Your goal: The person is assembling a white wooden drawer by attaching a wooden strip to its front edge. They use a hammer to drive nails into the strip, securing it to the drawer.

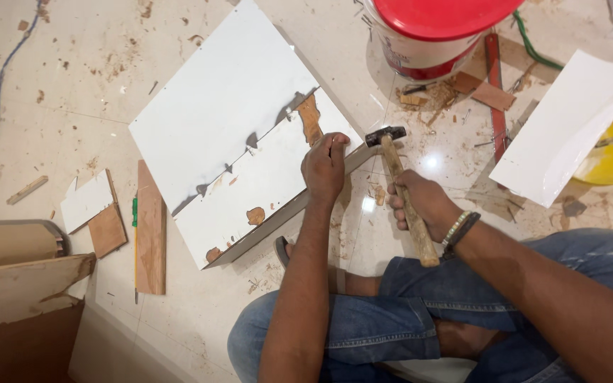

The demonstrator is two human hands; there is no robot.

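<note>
At the centre of the frame the left hand (325, 169) pinches its fingers on the edge of the white laminated board (235, 135) lying on the floor, while just right the right hand (423, 204) clenches a wooden-handled hammer (400, 188), head beside that edge.

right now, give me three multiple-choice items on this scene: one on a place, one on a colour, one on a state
1. Where is the hammer head?
A. by the white board's right corner
B. inside the bucket
C. on the yellow bowl

2. What colour is the bucket lid?
A. blue
B. red
C. green

3. How is the right hand?
A. open and flat on the floor
B. closed round the hammer handle
C. holding a pencil

Answers:
1. A, the head lies beside the corner where the left hand pinches.
2. B, the lid at the top shows red.
3. B, its fingers wrap the wooden handle.
</note>
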